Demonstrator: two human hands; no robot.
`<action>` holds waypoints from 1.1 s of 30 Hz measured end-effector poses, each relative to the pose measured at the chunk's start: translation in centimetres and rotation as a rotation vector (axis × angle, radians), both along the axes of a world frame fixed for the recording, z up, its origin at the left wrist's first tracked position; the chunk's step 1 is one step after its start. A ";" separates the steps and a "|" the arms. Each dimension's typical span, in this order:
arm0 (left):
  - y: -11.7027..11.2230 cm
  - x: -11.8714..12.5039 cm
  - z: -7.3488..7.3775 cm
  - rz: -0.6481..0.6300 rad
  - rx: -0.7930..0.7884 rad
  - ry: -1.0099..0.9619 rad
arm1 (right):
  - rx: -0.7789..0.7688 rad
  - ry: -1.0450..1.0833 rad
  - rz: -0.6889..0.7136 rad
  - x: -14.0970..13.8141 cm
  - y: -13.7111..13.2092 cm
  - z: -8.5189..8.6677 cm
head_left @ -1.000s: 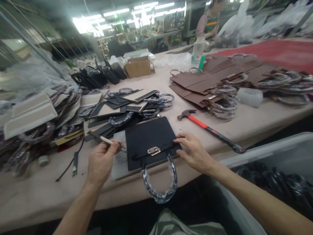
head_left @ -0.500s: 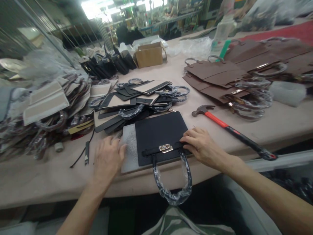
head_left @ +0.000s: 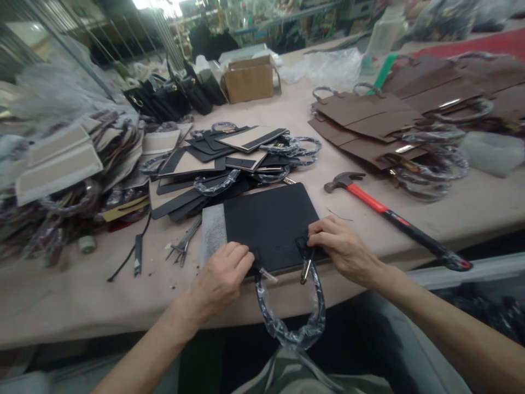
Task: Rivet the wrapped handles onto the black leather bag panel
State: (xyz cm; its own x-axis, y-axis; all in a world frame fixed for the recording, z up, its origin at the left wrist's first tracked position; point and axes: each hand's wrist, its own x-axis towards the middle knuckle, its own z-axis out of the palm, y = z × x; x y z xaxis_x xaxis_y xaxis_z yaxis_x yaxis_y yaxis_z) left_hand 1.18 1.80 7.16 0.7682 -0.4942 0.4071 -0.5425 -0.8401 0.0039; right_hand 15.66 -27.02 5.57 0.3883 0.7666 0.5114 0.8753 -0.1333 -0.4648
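A black bag flap panel (head_left: 268, 221) lies on a grey pad (head_left: 212, 232) at the table's near edge. Its plastic-wrapped handle (head_left: 293, 323) hangs over the edge. My left hand (head_left: 223, 276) pinches the strap end by the left handle base, fingers closed on it. My right hand (head_left: 342, 246) grips the strap end at the right handle base, where a metal clasp piece (head_left: 305, 269) sticks out. Small pliers (head_left: 183, 243) lie on the table left of the pad.
A red-handled hammer (head_left: 388, 213) lies right of the panel. Black and beige panels are piled behind (head_left: 229, 158), brown panels with handles at right (head_left: 381, 123), mixed pieces at left (head_left: 61, 175). A cardboard box (head_left: 248, 82) and finished black bags (head_left: 168, 98) stand farther back.
My left hand put down the small tool and moved onto the panel's strap. The clasp strap has come undone, its two ends now apart, one in each hand.
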 end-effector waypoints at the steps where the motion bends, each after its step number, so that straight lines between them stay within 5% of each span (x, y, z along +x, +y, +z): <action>1: 0.7 -0.2 -0.5 -0.051 -0.072 -0.019 | 0.006 0.049 0.035 0.2 -0.1 0.2; 8: 2.8 -1.1 -2.3 -0.129 -0.245 0.006 | -0.025 0.084 0.155 1.0 -0.4 0.2; 16: 1.1 -1.2 -1.7 -0.038 -0.259 -0.016 | 0.015 0.274 0.159 0.3 -0.8 1.1; 25: 0.6 -1.3 -0.6 -0.008 -0.370 0.081 | -0.062 0.125 -0.089 -1.7 2.0 1.7; 29: -0.6 -0.7 0.7 0.016 -0.451 0.200 | -0.154 0.064 -0.051 -1.8 3.0 2.6; 33: -0.9 -0.3 0.8 0.084 -0.421 0.091 | -0.148 0.061 -0.021 -1.5 2.7 2.4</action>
State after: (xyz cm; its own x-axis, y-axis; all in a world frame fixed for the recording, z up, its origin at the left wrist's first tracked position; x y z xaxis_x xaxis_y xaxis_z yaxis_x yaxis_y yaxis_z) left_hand 0.92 0.92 7.97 0.8407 -0.2341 0.4884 -0.4541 -0.7961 0.4000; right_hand 14.15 -24.29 8.00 0.4318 0.8232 0.3686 0.8426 -0.2222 -0.4906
